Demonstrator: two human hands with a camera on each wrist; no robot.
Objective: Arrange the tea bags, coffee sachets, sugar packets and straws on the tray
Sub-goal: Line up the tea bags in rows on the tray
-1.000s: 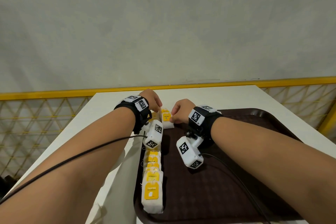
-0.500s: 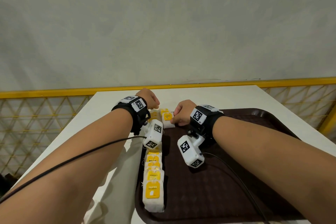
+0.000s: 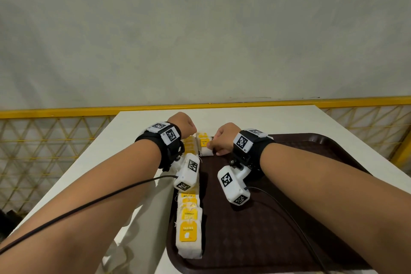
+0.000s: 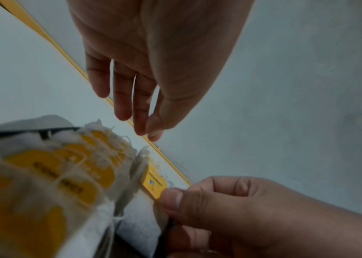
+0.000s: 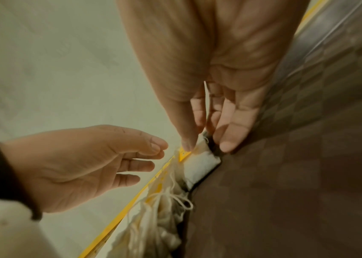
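Our right hand [image 3: 222, 140] pinches the far white tea bag with its yellow tag [image 3: 205, 143] at the dark brown plastic tray's [image 3: 333, 184] far-left corner (nearer hand); our left hand [image 3: 183, 125] hovers beside it, relaxed, holding nothing.

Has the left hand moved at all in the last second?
Yes, slightly. In the head view the left hand has drawn back from the far tea bag, away from the right hand, toward the table's left side.

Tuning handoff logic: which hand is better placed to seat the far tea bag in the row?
Right. The right hand already pinches the far tea bag at the tray corner; the left hand hovers beside it, fingers relaxed, holding nothing.
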